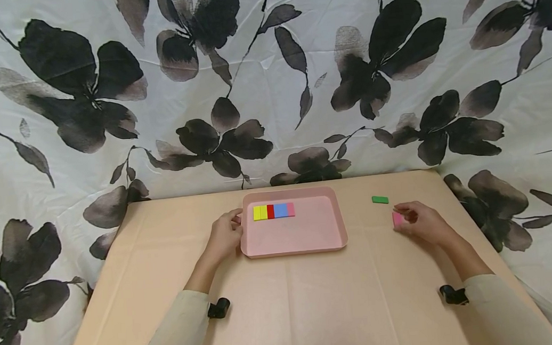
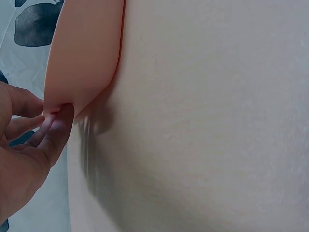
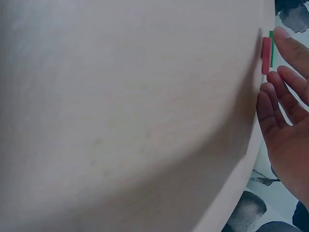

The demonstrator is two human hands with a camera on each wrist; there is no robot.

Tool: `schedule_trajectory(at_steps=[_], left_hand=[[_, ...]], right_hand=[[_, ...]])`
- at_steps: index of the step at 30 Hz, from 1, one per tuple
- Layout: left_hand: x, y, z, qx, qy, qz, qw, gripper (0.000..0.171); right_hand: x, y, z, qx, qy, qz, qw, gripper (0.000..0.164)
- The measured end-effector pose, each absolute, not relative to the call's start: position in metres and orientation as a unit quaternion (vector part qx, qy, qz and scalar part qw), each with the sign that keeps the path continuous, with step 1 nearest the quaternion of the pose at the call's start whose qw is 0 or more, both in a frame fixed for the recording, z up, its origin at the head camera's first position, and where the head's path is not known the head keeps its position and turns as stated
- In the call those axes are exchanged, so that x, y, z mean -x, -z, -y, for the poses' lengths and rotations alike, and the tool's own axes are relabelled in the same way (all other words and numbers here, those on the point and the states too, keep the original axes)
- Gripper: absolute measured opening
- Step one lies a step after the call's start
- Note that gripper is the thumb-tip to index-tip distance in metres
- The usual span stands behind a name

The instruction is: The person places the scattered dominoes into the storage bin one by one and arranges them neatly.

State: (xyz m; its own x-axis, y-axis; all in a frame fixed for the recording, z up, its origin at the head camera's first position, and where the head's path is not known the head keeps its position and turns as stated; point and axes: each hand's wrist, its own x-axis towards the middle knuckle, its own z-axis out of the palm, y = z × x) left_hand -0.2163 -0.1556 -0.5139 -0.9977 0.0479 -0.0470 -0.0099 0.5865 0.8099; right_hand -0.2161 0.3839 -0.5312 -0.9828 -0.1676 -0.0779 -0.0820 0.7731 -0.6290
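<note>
At the left side of a pink tray (image 1: 292,241), my left hand (image 1: 223,234) pinches the rim, with the thumb and fingers on either side of the wall in the left wrist view. A row of flat tiles (image 1: 271,212) lies in the tray's upper left: yellow, red, blue and pink, side by side. Off to the right, my right hand (image 1: 420,221) holds a pink tile (image 1: 397,220) between thumb and fingertips, low over the table. A green tile (image 1: 380,200) lies on the table just beyond that hand, partly hidden behind the pink tile in the right wrist view.
The light wood-coloured table (image 1: 314,309) ends just behind the tray. Behind it and at both sides hangs white cloth (image 1: 300,101) with dark flowers. Each sleeve carries a small black camera (image 1: 219,308) at the wrist.
</note>
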Motion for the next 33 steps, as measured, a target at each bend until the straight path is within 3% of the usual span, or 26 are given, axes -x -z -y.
schedule_trajectory(at_steps=[15,33], left_hand=[[0.219,0.515,0.153,-0.008,-0.459,-0.888,0.029,0.054],[0.220,0.518,0.153,-0.004,-0.460,-0.887,0.031,0.055]], right_hand=[[0.227,0.542,-0.389,0.092,0.316,-0.943,0.051,0.049],[0.228,0.524,-0.356,0.090,0.345,-0.933,0.052,0.049]])
